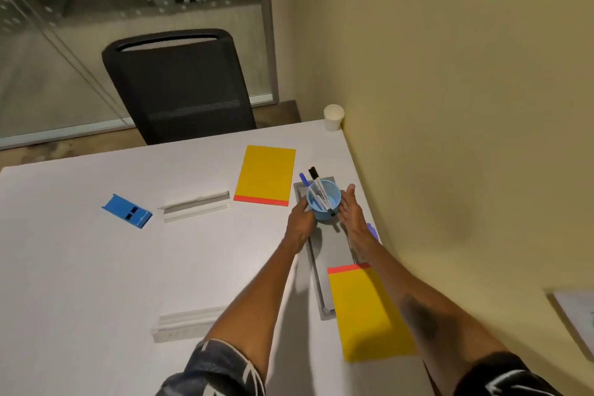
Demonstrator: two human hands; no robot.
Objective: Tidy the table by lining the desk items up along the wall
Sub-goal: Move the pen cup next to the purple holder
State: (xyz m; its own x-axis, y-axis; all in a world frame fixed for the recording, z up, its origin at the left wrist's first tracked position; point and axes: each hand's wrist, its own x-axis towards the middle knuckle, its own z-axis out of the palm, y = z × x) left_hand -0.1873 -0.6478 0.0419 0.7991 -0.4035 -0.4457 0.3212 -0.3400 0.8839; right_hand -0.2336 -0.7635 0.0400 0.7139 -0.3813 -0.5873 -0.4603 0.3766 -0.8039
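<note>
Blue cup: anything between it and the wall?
Mainly the right hand, which presses against the wall side of the blue cup. A small purple thing, half hidden by that wrist, sits nearer the wall.

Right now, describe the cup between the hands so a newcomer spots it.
On the white table, follow the yellow-wall side to the grey strip. At its far end a small blue cup is between the left hand and right hand. Unlike the white paper cup in the corner, it holds markers.

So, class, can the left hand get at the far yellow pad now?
Probably, once the left hand lets go of the blue cup; the far yellow pad lies close, nothing between.
</note>
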